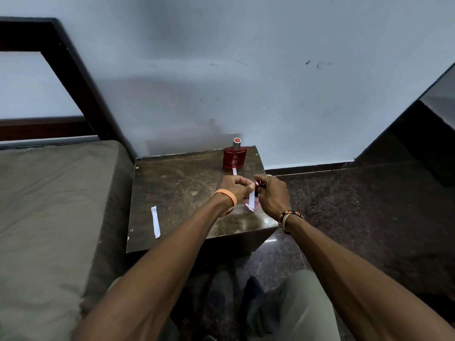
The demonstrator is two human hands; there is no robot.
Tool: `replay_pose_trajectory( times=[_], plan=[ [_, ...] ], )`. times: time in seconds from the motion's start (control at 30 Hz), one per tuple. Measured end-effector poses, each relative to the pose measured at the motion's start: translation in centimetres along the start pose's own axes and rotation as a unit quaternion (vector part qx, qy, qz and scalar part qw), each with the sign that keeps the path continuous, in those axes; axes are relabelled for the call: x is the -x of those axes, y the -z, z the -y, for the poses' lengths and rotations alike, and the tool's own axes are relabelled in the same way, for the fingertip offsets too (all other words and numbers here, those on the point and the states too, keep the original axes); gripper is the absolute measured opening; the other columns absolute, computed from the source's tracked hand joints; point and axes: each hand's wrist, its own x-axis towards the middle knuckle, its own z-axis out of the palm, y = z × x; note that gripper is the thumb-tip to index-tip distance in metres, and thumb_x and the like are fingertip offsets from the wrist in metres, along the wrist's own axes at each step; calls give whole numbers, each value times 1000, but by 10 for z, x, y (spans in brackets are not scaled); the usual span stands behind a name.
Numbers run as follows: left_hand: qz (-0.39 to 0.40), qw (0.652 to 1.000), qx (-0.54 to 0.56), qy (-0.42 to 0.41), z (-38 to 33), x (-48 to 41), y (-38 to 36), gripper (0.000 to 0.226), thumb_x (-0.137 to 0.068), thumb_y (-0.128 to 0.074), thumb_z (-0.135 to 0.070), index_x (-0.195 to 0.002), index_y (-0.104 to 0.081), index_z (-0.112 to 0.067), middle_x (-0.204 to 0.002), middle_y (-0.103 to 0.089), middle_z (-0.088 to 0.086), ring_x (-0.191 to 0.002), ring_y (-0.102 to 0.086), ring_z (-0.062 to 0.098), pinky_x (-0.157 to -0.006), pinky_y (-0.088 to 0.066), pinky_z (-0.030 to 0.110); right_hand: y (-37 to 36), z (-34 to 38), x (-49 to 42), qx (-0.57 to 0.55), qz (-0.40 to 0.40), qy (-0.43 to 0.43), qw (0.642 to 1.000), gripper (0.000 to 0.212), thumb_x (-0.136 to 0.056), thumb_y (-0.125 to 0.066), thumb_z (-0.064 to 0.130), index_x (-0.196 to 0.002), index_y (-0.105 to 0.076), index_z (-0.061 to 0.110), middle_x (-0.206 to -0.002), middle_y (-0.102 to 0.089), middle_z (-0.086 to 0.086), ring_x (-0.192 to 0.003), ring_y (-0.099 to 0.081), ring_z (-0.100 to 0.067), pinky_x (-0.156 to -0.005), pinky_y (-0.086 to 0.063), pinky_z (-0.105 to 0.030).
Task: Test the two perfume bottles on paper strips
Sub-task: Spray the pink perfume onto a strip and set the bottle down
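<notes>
The left fingers [242, 183] are curled and pinch the top end of a white strip [251, 199], which hangs roughly upright below them. The right fingers [261, 180] are curled too, closed round the shiny pink top of the pink bottle [250, 207]. The two sets of fingertips almost meet, with the strip just left of the bottle's dark neck and overlapping the glass body from this view. Whether paper and glass touch cannot be told. Only the lower corner of the pink bottle shows clear of the hands, low over the counter [177, 188]; whether it stands on the surface or is lifted a little cannot be told.

The left hand [235, 189] wears an orange band [227, 196] at the wrist. The right hand [273, 194] has a ring [268, 176] on one finger and a beaded bracelet [288, 219] at the wrist.

Behind the hands, near the counter's far right corner, the red bottle [234, 157] stands upright with its silver, red-topped cap on. A second strip [234, 171] lies at its near face, reaching toward the hands. A third strip [155, 222] lies flat well to the left, near the counter's left edge.

A bed [49, 205] with an olive cover adjoins the counter on the left, a dark speckled floor [344, 205] lies to the right, and a pale wall [246, 70] rises behind.
</notes>
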Motion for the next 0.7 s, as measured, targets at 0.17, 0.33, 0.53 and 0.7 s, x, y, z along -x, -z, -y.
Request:
replay_pose_trajectory(
  times=[0.17, 0.33, 0.53, 0.7],
  plan=[
    [-5, 1000, -7, 2, 10, -3, 1, 8, -85, -67, -6, -78, -65, -10, -90, -69, 18, -92, -69, 34, -76, -59, 39, -4, -5, 1, 19, 12, 10, 1000, 37, -88, -63, -3, -122, -66, 9, -114, -69, -13, -104, -65, -28, -88, -55, -41],
    [-3, 1000, -11, -2, 10, -1, 3, 5, -85, -67, -7, -81, -67, -9, -90, -69, 16, -86, -69, 27, -74, -60, 35, -2, -5, 5, 32, 18, 27, 999, 34, -87, -63, -2, -119, -66, 8, -113, -68, -15, -103, -64, -29, -87, -55, -42],
    [14, 1000, 18, 8, 16, 4, -1, 2, -85, -65, 0, -85, -65, -2, -81, -69, 17, -58, -70, 13, -53, -56, 23, -5, -11, 11, 34, 24, 25, 999, 46, -85, -66, -2, -130, -61, 10, -120, -67, -15, -110, -63, -28, -93, -54, -39],
    [9, 1000, 3, 2, 22, 1, -5, 5, -84, -65, 1, -82, -64, -3, -92, -70, 26, -69, -72, 22, -59, -59, 27, -9, -19, 10, 30, 29, 10, 999, 43, -86, -66, 1, -129, -63, 11, -118, -68, -14, -108, -64, -26, -92, -54, -38]
  ],
)
